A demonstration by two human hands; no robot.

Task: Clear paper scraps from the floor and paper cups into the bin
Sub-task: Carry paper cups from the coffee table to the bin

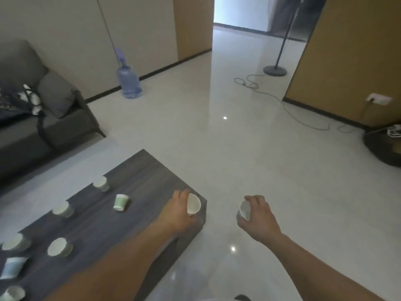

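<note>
My left hand (176, 210) grips a white paper cup (193, 204) over the near right corner of the dark grey low table (141, 177), the cup's mouth turned to the right. My right hand (259, 216) holds a second paper cup (244, 210) above the floor, just right of the table. Several more paper cups stand or lie on the table: one green-patterned (120, 202), one further back (101, 183), one near the front (59, 247), one bluish on its side (12, 267). No bin or paper scraps are in sight.
A grey sofa (47, 118) stands at the left. A blue water jug (128, 82) sits by the back wall. A lamp stand (275, 70) and a loose cable (303, 114) lie on the glossy tiled floor. A dark round object (384, 146) is at the right edge.
</note>
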